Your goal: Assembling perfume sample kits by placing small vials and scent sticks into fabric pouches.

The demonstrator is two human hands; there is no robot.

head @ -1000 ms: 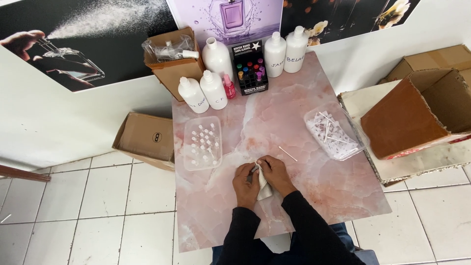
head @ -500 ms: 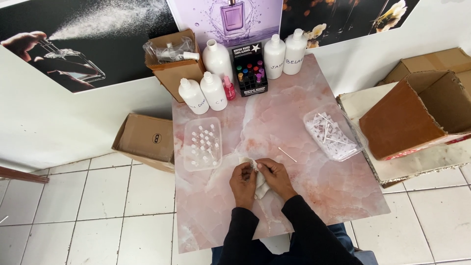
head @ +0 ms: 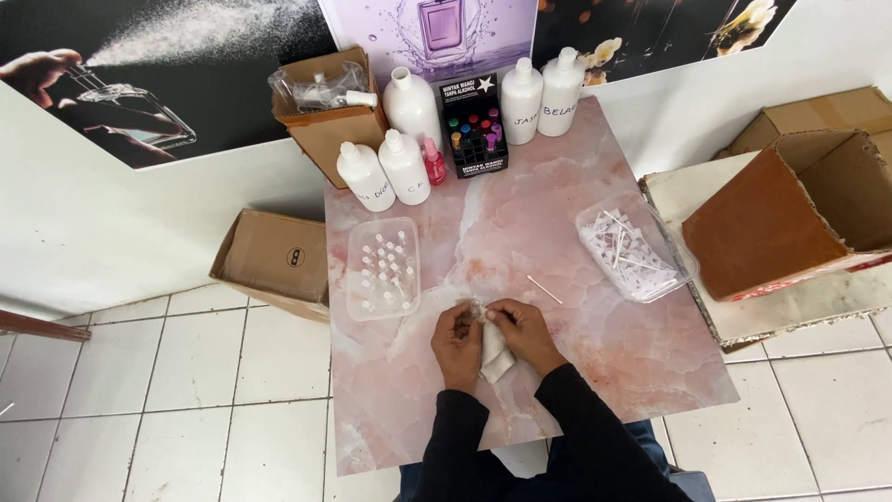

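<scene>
Both my hands meet over the near middle of a pink marble table. My left hand and my right hand pinch a crumpled white cloth between them, and a small clear object is held at the fingertips. A thin white stick lies loose just right of my right hand. To the left stands a clear tray of several small white-capped vials. At the right is a clear tray holding many white sticks.
Several white bottles and a black rack of coloured vials line the far edge. A cardboard box holds plastic-wrapped items. Open cardboard boxes sit left on the floor and right.
My hands have shifted slightly left and away from me, and the cloth now hangs lower between them.
</scene>
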